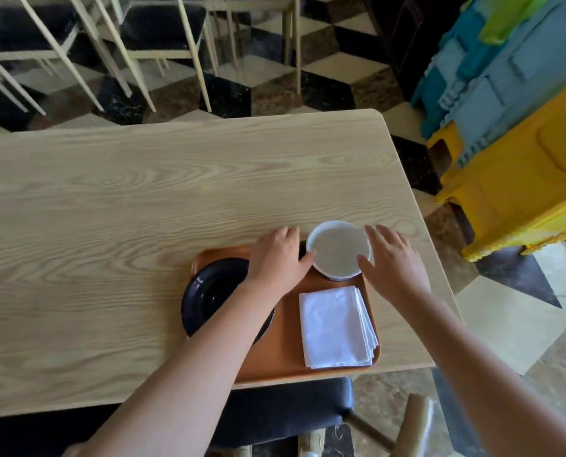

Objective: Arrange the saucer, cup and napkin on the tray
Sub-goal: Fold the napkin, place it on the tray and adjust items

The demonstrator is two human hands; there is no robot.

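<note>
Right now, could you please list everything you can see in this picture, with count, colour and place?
tray: one, orange, near edge of the table
saucer: one, black, left part of the tray, partly under the left forearm
cup: one, white, far right corner of the tray
napkin: one folded stack, white, right part of the tray, nearer than the cup
table: one, light wood
chairs: several, cream frames with dark seats, beyond the table
crates: stacked, blue, green and yellow, far right
left hand: open, at the cup's left side
right hand: open, at the cup's right side
</note>
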